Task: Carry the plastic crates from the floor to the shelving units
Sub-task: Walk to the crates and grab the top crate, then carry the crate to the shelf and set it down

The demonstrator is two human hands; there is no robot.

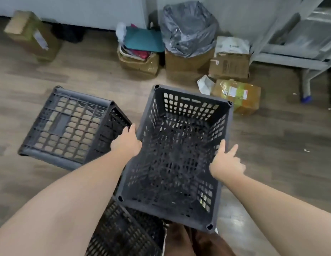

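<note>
An upright dark grey plastic crate (175, 156) with perforated walls is in the centre, held between both hands. My left hand (126, 143) grips its left rim. My right hand (225, 161) grips the right rim, thumb inside and index finger stretched out. An upturned crate (68, 126) lies on the wooden floor to the left, its base facing up. A third crate (127, 231) shows partly below the held one, near my legs. A grey metal shelving unit (297, 43) stands at the upper right.
Along the far wall sit cardboard boxes (31, 36), a box with a grey bin bag (188, 30), a box of teal and red items (140, 52), and taped parcels (236, 95). Bare wooden floor spreads to the right and left.
</note>
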